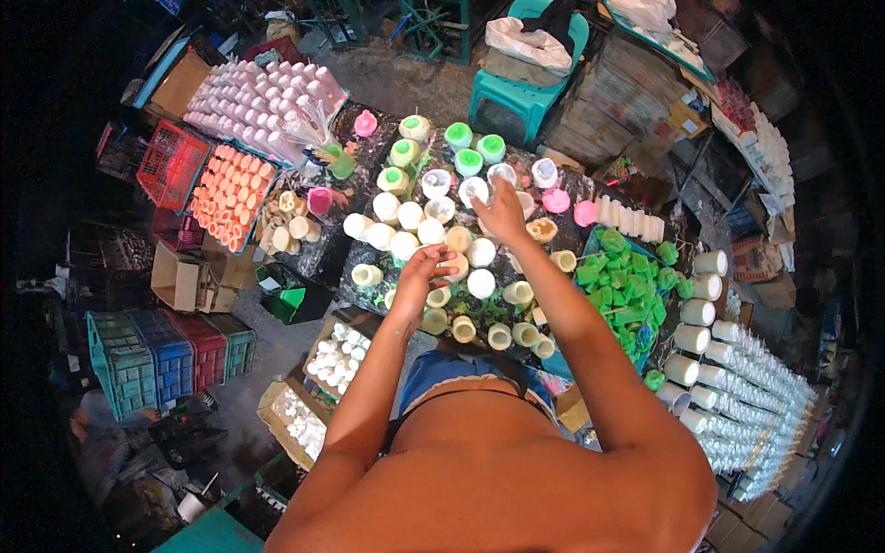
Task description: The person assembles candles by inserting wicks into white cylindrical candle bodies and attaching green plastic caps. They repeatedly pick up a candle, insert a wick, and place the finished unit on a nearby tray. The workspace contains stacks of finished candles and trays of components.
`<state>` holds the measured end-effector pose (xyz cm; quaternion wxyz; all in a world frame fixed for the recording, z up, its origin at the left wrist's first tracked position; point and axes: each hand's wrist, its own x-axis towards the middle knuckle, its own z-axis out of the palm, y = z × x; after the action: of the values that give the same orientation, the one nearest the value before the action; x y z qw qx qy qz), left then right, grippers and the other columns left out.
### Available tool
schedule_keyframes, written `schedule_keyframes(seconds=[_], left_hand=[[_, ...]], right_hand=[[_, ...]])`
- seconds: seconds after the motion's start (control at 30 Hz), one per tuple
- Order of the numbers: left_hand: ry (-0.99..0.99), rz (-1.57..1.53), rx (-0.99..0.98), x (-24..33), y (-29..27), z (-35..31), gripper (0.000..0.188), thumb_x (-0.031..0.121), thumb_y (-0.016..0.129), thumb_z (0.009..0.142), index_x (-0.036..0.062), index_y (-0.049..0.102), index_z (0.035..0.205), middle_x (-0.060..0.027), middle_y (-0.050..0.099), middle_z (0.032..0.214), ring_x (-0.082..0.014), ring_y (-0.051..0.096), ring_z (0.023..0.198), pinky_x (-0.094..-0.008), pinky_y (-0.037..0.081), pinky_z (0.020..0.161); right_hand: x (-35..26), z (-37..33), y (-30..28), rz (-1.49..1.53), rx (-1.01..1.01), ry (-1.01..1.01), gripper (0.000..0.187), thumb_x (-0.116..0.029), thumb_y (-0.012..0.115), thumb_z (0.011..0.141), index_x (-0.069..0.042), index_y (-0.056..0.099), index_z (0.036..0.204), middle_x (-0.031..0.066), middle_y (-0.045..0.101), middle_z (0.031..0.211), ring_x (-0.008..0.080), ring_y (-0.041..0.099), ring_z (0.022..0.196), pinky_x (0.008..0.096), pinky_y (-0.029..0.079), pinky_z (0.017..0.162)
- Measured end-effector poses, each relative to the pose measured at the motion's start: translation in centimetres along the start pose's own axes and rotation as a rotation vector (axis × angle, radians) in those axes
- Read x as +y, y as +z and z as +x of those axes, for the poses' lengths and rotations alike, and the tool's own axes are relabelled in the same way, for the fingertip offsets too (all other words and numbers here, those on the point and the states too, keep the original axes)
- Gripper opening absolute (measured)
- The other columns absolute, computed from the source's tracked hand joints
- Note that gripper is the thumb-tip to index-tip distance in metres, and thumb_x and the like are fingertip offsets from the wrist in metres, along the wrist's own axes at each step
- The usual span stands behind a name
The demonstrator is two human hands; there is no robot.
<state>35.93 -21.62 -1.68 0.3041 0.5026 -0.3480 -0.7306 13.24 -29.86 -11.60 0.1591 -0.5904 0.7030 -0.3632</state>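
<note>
Right hand (502, 216), fingers extended and partly spread, at a hollow white cup (473, 191) mid-worktop (361, 252); whether it grips the cup cannot be told. Left hand (426, 278), half-open with nothing visibly held, lies close beside a cream cup (456, 267). Green chunks (619, 288) fill a tray (557, 365) at right; orange cups (234, 189) stand at left.

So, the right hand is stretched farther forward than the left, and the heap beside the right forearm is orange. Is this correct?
Only the colour is wrong: the head view shows a green heap. The right hand is indeed farther forward.
</note>
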Motion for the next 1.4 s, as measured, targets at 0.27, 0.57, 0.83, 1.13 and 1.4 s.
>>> schedule_keyframes(seconds=[0.27, 0.57, 0.83, 1.13, 1.4], left_hand=[[0.007, 0.015, 0.087, 1.5, -8.8, 0.2, 0.036, 0.029, 0.049, 0.106, 0.0047, 0.054, 0.132, -0.0106, 0.066, 0.126, -0.0204, 0.066, 0.105, -0.0348, 0.048, 0.091], [-0.015, 0.036, 0.082, 2.6, -12.1, 1.6, 0.034, 0.027, 0.05, 0.105, 0.0057, 0.055, 0.131, -0.0084, 0.067, 0.123, -0.0173, 0.067, 0.103, -0.0325, 0.048, 0.09], [0.066, 0.111, -0.069, 3.7, -8.3, 4.9, 0.044, 0.03, 0.053, 0.106, 0.0035, 0.046, 0.14, -0.0105, 0.058, 0.137, -0.0178, 0.062, 0.113, -0.0328, 0.048, 0.093], [0.115, -0.144, -0.389, 3.6, 5.8, 6.9, 0.05, 0.044, 0.045, 0.109, 0.0161, 0.036, 0.15, -0.0077, 0.057, 0.13, -0.0166, 0.062, 0.112, -0.0322, 0.056, 0.087], [0.312, -0.036, -0.41, -0.8, 17.1, 0.9, 0.055, 0.045, 0.026, 0.112, 0.0087, 0.041, 0.151, -0.0121, 0.054, 0.135, -0.0194, 0.056, 0.12, -0.0356, 0.046, 0.101]], right_hand=[[2.6, 13.1, 8.7, -0.732, -0.347, -0.103, 0.067, -0.029, 0.08, 0.073, -0.007, 0.053, 0.131, 0.0113, 0.059, 0.126, 0.0299, 0.054, 0.123, 0.0455, 0.044, 0.098], [0.9, 12.7, 8.9, -0.701, -0.28, -0.316, 0.061, -0.025, 0.084, 0.066, -0.007, 0.059, 0.119, 0.0105, 0.06, 0.117, 0.0298, 0.054, 0.114, 0.0441, 0.041, 0.093], [-5.9, 7.7, 1.1, 0.032, -0.044, -0.324, 0.073, -0.018, 0.082, 0.068, -0.004, 0.053, 0.133, 0.0174, 0.053, 0.127, 0.0392, 0.055, 0.12, 0.0462, 0.047, 0.097], [-11.4, -5.8, -11.6, 0.177, 0.051, -0.098, 0.078, -0.024, 0.081, 0.075, -0.004, 0.048, 0.142, 0.0197, 0.052, 0.137, 0.0359, 0.05, 0.13, 0.0449, 0.039, 0.11], [-5.6, -14.2, -15.4, 0.966, 0.244, 0.418, 0.056, -0.034, 0.045, 0.108, -0.004, 0.036, 0.155, 0.0139, 0.041, 0.157, 0.0247, 0.039, 0.144, 0.0374, 0.028, 0.118]])
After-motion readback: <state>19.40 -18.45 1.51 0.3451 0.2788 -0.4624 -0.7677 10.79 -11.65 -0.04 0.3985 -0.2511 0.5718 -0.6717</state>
